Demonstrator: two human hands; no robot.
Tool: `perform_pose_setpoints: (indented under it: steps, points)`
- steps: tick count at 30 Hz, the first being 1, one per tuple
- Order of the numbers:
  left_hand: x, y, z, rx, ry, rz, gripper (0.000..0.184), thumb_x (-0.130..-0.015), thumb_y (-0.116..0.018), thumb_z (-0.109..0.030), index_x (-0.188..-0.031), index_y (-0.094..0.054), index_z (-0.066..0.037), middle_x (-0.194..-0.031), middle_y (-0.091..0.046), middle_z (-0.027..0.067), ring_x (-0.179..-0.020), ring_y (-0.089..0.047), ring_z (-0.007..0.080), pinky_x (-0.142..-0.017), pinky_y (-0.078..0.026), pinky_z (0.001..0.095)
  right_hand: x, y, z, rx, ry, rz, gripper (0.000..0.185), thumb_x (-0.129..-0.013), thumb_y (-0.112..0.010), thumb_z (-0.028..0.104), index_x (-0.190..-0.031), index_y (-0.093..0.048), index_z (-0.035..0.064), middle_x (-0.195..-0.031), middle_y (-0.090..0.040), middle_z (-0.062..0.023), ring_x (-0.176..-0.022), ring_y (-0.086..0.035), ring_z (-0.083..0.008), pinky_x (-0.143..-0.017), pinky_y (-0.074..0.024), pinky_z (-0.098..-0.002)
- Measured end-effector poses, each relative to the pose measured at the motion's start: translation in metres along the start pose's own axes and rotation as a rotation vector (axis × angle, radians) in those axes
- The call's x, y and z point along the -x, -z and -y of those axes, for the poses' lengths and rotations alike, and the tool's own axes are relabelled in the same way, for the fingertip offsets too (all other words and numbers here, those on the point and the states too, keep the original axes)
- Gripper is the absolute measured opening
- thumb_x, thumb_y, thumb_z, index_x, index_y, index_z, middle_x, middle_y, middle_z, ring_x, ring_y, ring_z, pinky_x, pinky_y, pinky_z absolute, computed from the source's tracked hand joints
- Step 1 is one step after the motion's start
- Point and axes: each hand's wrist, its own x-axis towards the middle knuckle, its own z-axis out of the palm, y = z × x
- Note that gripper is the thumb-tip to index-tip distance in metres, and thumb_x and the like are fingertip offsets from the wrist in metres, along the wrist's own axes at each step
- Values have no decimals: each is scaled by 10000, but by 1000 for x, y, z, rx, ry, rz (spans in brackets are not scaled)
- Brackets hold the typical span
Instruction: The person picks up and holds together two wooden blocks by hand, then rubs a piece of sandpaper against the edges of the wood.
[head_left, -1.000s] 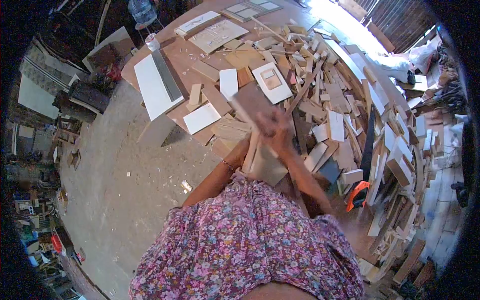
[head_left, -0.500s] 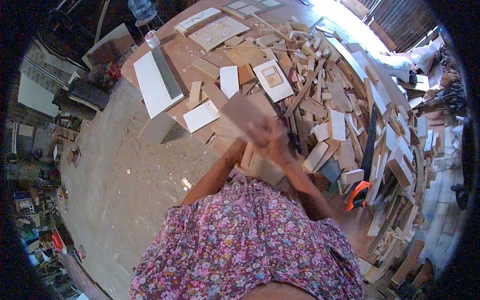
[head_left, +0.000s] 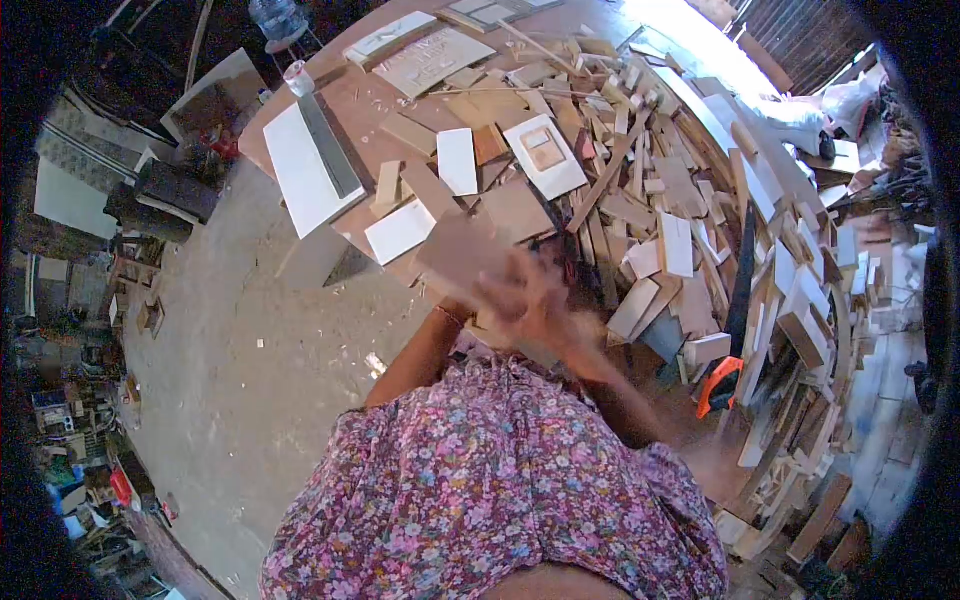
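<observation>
A flat brown wooden board [head_left: 455, 252] is held up, tilted, in front of my body. My left hand [head_left: 466, 302], mostly hidden behind the board, has it by its lower edge; a thin bracelet circles that wrist. Over the board's right side lies my right hand [head_left: 530, 300], smeared by motion. Its fingers look partly stretched, but whether anything is in them I cannot make out. Just beyond, a second brown board [head_left: 516, 210] rests on the table beside a white panel with a square wooden piece [head_left: 543, 152].
Wood offcuts [head_left: 685, 190] are heaped across the right of the table [head_left: 375, 120]. A handsaw with an orange handle [head_left: 720, 388] lies among them. White boards [head_left: 305, 175] and a carved letter panel [head_left: 433, 62] sit farther left and back. Concrete floor [head_left: 270, 400] shows at left.
The held board has shifted left and slightly down, uncovering more of the brown board behind it. My right hand has moved a little left with it.
</observation>
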Motion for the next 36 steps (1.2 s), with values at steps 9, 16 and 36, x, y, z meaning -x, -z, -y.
perform_pose_setpoints:
  steps: [9, 16, 36]
  points:
    - [19, -64, -126, -54, 347, -129, 481, -917, -435, -354, -1289, -377, -54, -1195, -478, 98, -1049, -475, 210, -905, -391, 329, -51, 24, -36, 10, 65, -90, 554, -588, -724, 170, -1125, -614, 246, -1218, -454, -167, -1002, -503, -320, -857, -421, -379]
    - [-8, 49, 63, 152, -94, -38, 490, -931, -395, -380, -1310, -364, -71, -1303, -424, 79, -1155, -418, 215, -990, -340, 342, 4, 17, 25, -40, 262, 48, 584, -569, -749, 250, -1130, -596, 312, -1187, -470, -173, -986, -510, -350, -829, -438, -419]
    - [-10, -17, -57, -209, 196, -527, 499, -890, -456, -453, -1059, -496, 14, -863, -570, 81, -721, -554, 152, -603, -479, 285, 3, -14, -27, -292, -480, -4, 582, -673, -725, 294, -1080, -516, -66, -916, -604, -206, -916, -570, -362, -861, -432, -382]
